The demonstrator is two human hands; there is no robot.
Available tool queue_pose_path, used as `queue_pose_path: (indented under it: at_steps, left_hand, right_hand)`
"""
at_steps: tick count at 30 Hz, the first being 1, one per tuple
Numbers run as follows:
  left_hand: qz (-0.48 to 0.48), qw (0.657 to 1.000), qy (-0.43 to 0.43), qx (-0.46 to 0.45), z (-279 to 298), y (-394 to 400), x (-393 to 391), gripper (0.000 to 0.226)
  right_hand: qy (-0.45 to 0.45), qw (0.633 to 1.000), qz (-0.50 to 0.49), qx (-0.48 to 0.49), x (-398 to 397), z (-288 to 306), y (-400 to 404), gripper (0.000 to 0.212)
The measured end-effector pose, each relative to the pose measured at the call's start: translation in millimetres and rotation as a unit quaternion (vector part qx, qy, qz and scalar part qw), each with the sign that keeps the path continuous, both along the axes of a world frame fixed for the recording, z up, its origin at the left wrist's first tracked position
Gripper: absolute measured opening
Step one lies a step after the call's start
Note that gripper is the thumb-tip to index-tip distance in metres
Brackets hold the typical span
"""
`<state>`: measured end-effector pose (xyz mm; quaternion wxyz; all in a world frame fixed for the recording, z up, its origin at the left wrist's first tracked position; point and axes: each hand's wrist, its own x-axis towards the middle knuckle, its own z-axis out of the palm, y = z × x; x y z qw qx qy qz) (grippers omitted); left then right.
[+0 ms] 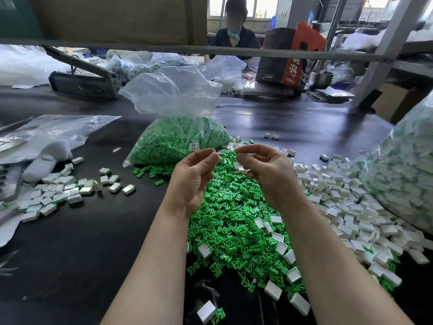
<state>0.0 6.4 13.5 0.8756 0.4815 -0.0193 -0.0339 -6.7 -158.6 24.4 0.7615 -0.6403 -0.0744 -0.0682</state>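
Above the green plastic clip heap, right hand grips white rectangular plastic shells; left hand curls, grip unclear.

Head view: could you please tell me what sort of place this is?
Probably a small factory assembly bench: heaps of green plastic clips and white caps on a black worktable, bulk bags of parts, another worker opposite.

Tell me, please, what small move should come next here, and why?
Probably lower the left hand to pinch one piece from the green pile: the right hand grips a white tile, both hands hover above the pile, and I cannot see a piece in the left.
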Motion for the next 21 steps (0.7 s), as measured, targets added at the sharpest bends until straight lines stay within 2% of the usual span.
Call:
queue_pose_path:
  at_steps: [8,12,16,21]
  left_hand:
    - [-0.044,0.997,-0.020,-0.058,-0.6,0.5,-1.1,0.022]
    - [-0.052,0.995,0.002,-0.083,0.7,-1.6,-2.0,0.032]
    - [-0.055,0.996,0.006,-0.072,1.5,-2.9,-2.7,0.031]
    - [-0.062,0.997,0.002,-0.041,0.2,-3.4,-1.8,0.024]
  right_hand:
    - [-0.008,1.000,-0.016,-0.019,2.3,-3.8,2.6,0.013]
    - [-0.010,1.000,-0.011,0.002,3.0,-3.5,3.4,0.008]
    - [-0.003,0.999,0.002,0.033,2.4,-2.1,5.4,0.008]
    - [-0.019,1.000,-0.003,0.010,1.5,-2.8,5.3,0.016]
